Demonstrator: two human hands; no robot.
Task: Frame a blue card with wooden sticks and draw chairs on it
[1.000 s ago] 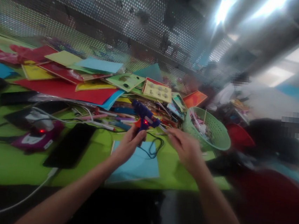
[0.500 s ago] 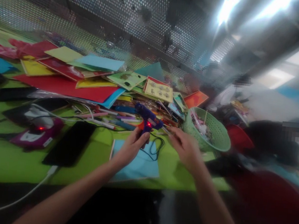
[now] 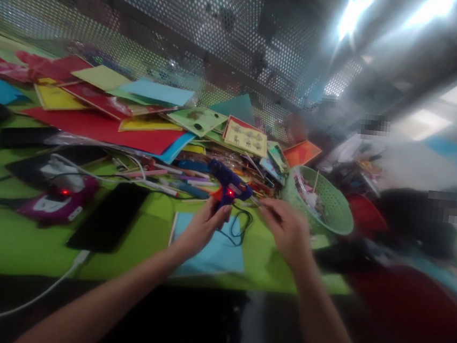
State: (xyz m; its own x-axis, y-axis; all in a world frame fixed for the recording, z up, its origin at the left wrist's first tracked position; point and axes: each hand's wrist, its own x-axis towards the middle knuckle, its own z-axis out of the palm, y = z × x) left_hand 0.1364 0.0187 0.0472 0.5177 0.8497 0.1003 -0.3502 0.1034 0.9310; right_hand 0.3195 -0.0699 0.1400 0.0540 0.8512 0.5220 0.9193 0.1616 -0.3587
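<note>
1. Spreading across the lower left and centre, a green table (image 3: 43,253) bears everything.
2. Green perforated basket (image 3: 334,200), right of centre: contains clear plastic wrapping; other contents blurred.
3. Light-blue sheet (image 3: 212,256), lower centre, flat beneath a looped cord (image 3: 242,237).
4. Blue glue gun (image 3: 225,179), centre: the left hand (image 3: 203,225) wraps its handle, apparently for steadiness.
5. Slim stick (image 3: 255,200), at the gun's rear: the right hand (image 3: 285,228) pinches it, seemingly for alignment.

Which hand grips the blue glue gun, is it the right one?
No, the left hand is wrapped around the blue glue gun, while the right hand is near its rear end.
</note>
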